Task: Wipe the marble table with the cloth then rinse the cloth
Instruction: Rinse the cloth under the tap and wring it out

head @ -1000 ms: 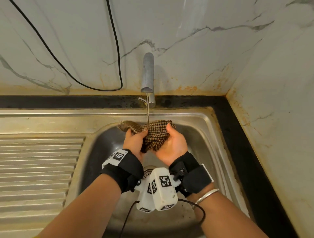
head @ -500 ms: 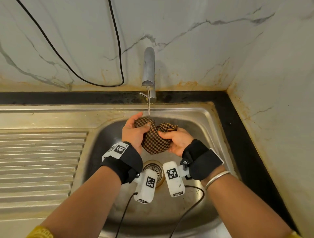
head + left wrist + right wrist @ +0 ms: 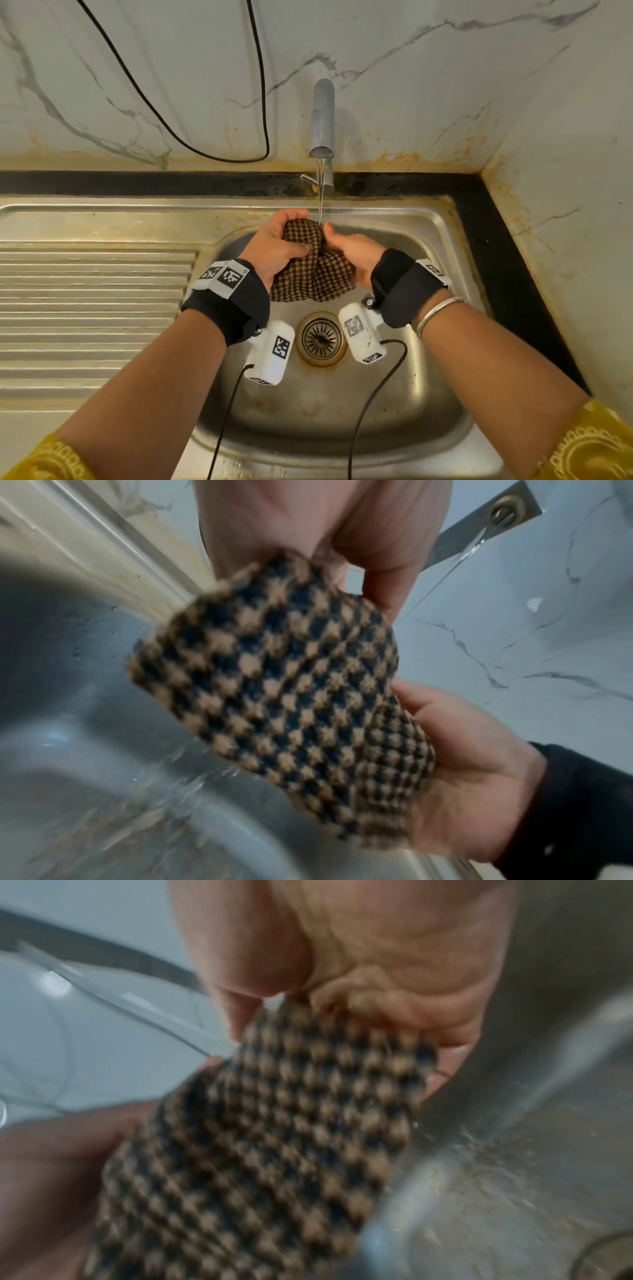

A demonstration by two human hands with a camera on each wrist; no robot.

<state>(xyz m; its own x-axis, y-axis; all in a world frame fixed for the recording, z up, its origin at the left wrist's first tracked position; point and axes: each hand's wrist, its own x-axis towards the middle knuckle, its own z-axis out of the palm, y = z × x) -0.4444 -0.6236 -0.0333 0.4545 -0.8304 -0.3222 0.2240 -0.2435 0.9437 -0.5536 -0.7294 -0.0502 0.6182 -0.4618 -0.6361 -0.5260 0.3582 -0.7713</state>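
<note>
A brown and black checked cloth (image 3: 313,270) hangs bunched between both hands over the steel sink (image 3: 435,233). My left hand (image 3: 279,245) grips its upper left part, thumb and fingers curled round the fabric. My right hand (image 3: 349,246) holds its right side. A thin stream of water runs from the grey tap (image 3: 322,120) onto the top of the cloth. In the left wrist view the cloth (image 3: 284,683) fills the middle, with the tap (image 3: 486,523) running above. The right wrist view is blurred; the cloth (image 3: 274,1137) hangs from my fingers.
The drain (image 3: 321,338) lies straight below the cloth. A ribbed draining board (image 3: 92,308) stretches to the left. A black cable (image 3: 191,144) loops down the marble wall (image 3: 411,68) behind. A black counter edge (image 3: 496,274) and another marble wall close off the right.
Both hands have shifted the cloth under the stream: the bunched cloth now hangs lower and longer between them, and the wrists have spread slightly apart.
</note>
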